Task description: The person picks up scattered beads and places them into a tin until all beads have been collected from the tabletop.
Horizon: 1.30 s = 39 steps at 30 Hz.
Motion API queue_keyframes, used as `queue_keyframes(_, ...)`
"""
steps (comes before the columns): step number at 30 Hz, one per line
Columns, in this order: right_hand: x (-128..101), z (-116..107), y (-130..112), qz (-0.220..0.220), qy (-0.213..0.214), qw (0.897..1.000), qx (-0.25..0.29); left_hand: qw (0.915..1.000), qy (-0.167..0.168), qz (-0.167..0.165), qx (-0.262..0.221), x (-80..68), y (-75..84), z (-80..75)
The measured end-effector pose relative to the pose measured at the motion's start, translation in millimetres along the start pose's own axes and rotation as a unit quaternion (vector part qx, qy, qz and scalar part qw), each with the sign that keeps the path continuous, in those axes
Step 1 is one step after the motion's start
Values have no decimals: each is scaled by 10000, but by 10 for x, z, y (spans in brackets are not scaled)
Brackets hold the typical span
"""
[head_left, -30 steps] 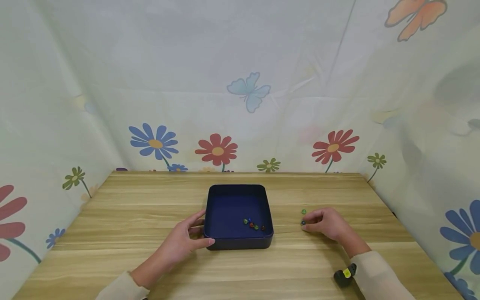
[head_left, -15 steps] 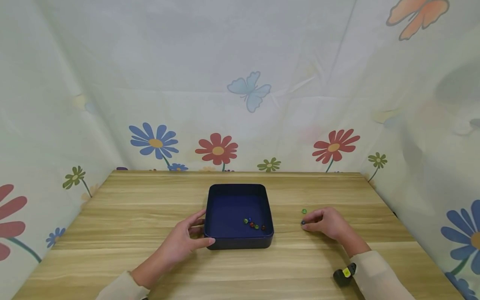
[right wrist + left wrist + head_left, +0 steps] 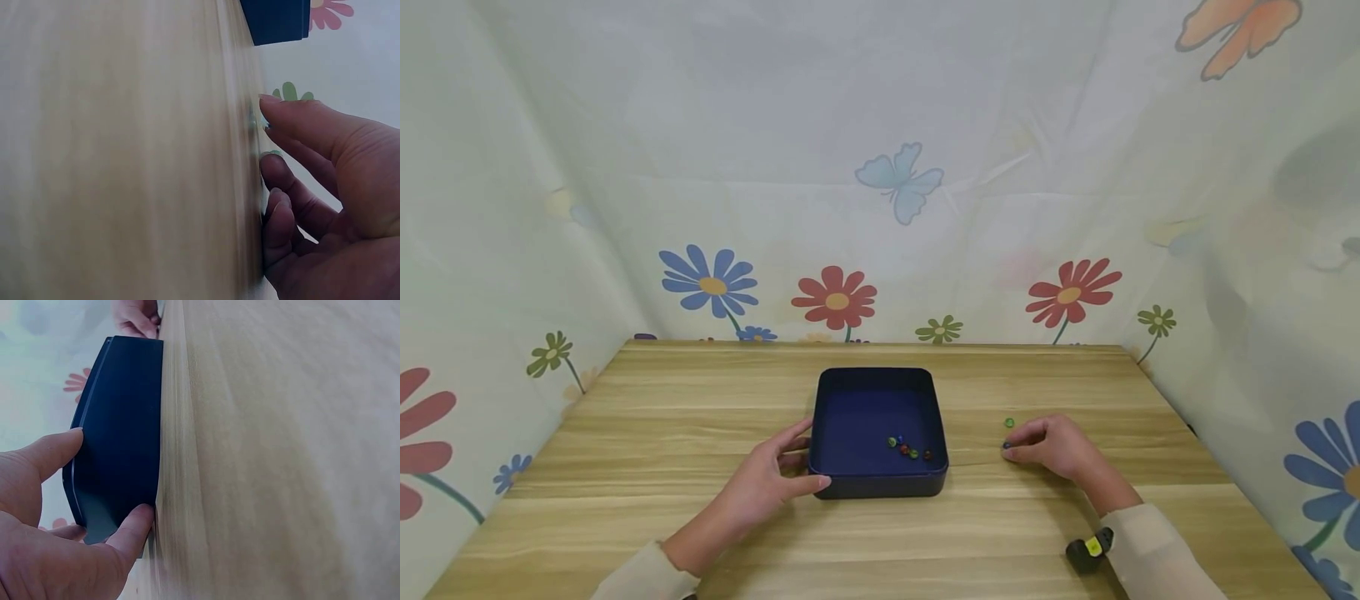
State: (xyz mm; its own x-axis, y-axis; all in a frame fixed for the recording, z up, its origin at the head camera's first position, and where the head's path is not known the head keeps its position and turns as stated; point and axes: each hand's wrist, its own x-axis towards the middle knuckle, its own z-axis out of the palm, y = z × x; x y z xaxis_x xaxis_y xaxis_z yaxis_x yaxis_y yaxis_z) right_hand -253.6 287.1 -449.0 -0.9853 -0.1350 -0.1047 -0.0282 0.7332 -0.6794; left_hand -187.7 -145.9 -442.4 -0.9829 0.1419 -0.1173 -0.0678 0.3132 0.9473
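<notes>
A dark blue square box (image 3: 865, 417) without a lid stands on the table, several coloured glass marbles (image 3: 904, 449) lying on its floor toward the right front. My left hand (image 3: 763, 479) holds the box by its front left corner, thumb at the front wall and fingers along the left side. To the right of the box, my right hand (image 3: 1052, 446) rests low on the tabletop and pinches a dark blue marble (image 3: 1006, 445) between thumb and index finger, mostly hidden by the fingertips. Just behind those fingertips lies a green marble (image 3: 1009, 422).
The wooden table (image 3: 700, 392) ends at the back against a pale cloth (image 3: 775, 208) printed with flowers and butterflies, which also hangs at both sides. A black wrist camera (image 3: 1084, 554) sits beside the right sleeve.
</notes>
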Motion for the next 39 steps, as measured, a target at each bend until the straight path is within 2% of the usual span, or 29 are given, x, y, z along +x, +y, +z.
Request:
queue_keyframes(22, -56, -13, -62, -42, 139, 9976, 682, 9999, -53, 81, -49, 2, 1, -15)
queue_keyframes(30, -56, 36, -130, -133, 390, 9937, 1043, 10000, 29, 44, -3, -10, 13, -4)
queue_keyframes(39, -66, 100, -194, -464, 697, 9857, 1462, 9999, 47, 93, -7, -2, -16, -1)
